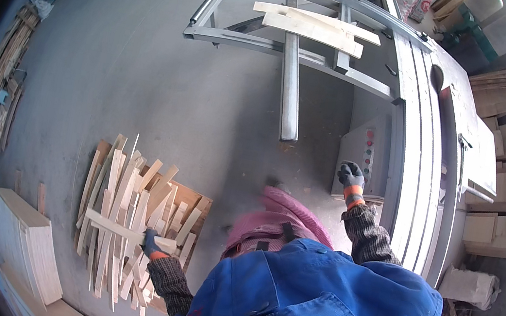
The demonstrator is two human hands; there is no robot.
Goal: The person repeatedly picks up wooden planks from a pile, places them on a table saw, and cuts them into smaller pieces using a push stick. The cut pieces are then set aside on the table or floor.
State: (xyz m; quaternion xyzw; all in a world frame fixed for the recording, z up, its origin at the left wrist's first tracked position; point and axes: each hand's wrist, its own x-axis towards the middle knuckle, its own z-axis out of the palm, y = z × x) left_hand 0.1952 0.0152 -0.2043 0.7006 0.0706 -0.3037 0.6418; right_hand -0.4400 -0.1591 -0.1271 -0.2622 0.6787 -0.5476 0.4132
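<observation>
my left grip (151,243) clasps a pale wooden strip (113,226) near its right end, probably the easiest to reach, across the near-left pile (126,191); my right grip (351,175) is curled closed, seemingly empty.

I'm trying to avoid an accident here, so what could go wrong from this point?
The strip in the left hand could snag the loose pile beneath. The right hand appears near the panel and might brush its buttons. The boards resting across the frame might slide.
</observation>
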